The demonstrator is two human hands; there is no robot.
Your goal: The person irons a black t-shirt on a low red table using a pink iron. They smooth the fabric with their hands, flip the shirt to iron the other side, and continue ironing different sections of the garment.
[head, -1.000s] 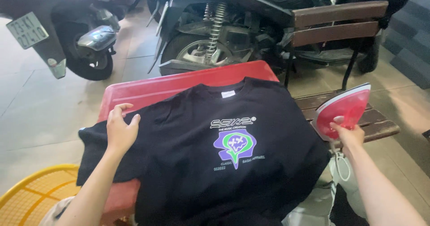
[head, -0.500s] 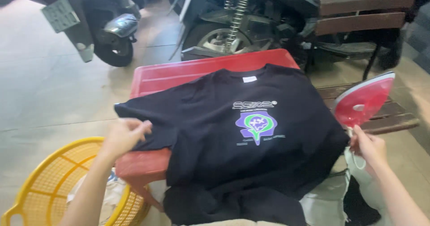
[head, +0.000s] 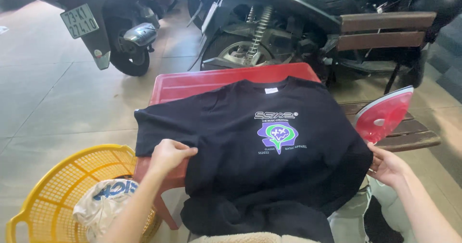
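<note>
Black T-shirt [head: 255, 142] spread front-up over red plastic table [head: 192, 82], hem hanging off near edge; left hand [head: 169, 155] pinched shut on left sleeve's lower edge, right hand [head: 387, 166] closed on fabric at right side seam. Laid out and mostly flat between the two grips, lower part still bunched below them. Red iron [head: 385, 114] parked upright on wooden bench [head: 409, 137] just above right grip, untouched, so pressing looks not yet started.

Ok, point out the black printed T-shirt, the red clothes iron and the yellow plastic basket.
black printed T-shirt [head: 231, 127], head view, plain chest fabric left of the print.
red clothes iron [head: 383, 114], head view, its upturned soleplate.
yellow plastic basket [head: 62, 175], head view, its latticed wall.
</note>
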